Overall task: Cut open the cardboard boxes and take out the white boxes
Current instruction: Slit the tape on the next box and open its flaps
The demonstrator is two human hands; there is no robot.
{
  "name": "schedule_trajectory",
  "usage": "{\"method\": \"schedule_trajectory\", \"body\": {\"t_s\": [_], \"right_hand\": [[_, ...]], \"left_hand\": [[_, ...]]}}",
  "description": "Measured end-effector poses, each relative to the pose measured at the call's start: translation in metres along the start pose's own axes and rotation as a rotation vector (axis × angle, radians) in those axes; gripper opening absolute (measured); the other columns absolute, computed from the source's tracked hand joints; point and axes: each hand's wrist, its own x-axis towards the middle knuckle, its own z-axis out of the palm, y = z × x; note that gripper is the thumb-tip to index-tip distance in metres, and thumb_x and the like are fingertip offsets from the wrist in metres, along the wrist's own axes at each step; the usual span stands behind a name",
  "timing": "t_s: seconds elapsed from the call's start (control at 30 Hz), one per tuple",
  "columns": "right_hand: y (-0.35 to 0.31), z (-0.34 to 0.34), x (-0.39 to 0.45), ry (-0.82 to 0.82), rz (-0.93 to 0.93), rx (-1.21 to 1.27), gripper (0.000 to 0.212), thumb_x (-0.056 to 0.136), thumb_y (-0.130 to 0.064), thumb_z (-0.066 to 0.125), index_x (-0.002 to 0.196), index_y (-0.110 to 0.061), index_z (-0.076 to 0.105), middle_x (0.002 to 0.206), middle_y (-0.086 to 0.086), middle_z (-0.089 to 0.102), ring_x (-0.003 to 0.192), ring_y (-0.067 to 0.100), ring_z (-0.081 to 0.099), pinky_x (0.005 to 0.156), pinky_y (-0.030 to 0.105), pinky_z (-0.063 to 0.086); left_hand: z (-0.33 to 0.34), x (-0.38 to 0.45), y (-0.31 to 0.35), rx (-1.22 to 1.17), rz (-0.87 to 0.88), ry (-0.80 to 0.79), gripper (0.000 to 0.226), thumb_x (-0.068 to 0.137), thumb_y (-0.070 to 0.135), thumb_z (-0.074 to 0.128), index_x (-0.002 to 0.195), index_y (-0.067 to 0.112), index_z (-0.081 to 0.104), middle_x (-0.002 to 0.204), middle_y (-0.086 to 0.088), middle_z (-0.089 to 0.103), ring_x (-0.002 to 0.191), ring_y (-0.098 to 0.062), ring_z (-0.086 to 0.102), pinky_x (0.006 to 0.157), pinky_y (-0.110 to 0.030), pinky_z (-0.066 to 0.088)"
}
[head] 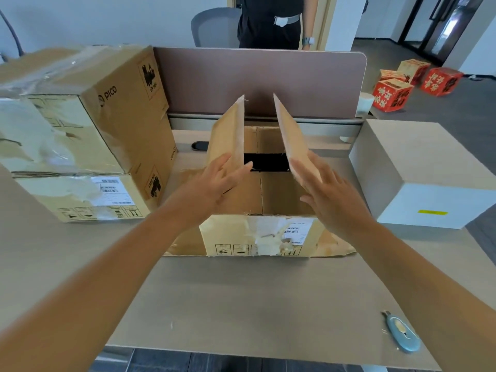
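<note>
Single head-worn view, forward and down, close over the desk (241, 304).

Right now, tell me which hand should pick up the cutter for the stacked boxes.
Probably the right hand. The blue cutter lies on the desk at the near right, beside the right forearm. The left hand would have to cross over. Both hands are on the open box's flaps.

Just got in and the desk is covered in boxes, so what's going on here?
A person is unpacking. Their left hand and right hand press open the two top flaps of the brown cardboard box in the middle of the desk. One plain white box already sits to the right. Two taped brown cardboard boxes stacked on the left look unopened. The light-blue box cutter lies unused near the desk's front edge.
</note>
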Motion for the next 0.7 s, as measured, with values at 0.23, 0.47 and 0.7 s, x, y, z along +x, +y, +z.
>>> {"method": "schedule_trajectory", "body": {"t_s": [0.23,0.47,0.7], "right_hand": [[-0.001,-0.008,-0.001,0.147,0.045,-0.462,0.048,0.068,-0.028,0.074,0.107,-0.004,0.060,0.134,0.018,0.032,0.125,0.037,0.032,0.106,0.054,0.029],[-0.012,-0.011,-0.009,-0.144,0.409,-0.494,0.085,0.072,-0.054,0.063,0.114,0.019,0.051,0.137,0.035,0.037,0.135,0.040,0.027,0.111,0.044,-0.005],[-0.016,0.010,-0.011,-0.468,0.646,-0.278,0.088,0.084,-0.071,0.017,0.147,-0.011,0.004,0.150,0.026,0.017,0.139,0.043,0.012,0.113,0.053,0.002]], "left_hand": [[-0.010,-0.013,0.000,0.734,-0.078,0.189,0.093,0.043,0.042,0.088,0.121,0.015,0.044,0.126,-0.024,0.053,0.111,-0.040,0.055,0.093,-0.060,0.040],[-0.011,-0.026,0.028,0.680,-0.644,0.036,0.118,0.072,0.081,0.029,0.143,-0.007,-0.001,0.149,-0.028,-0.020,0.138,-0.038,-0.022,0.109,-0.059,-0.008],[0.019,-0.026,0.011,0.548,-0.773,-0.183,0.120,0.065,0.087,0.004,0.143,-0.001,0.023,0.150,-0.026,0.019,0.141,-0.041,0.002,0.111,-0.056,-0.008]]}}
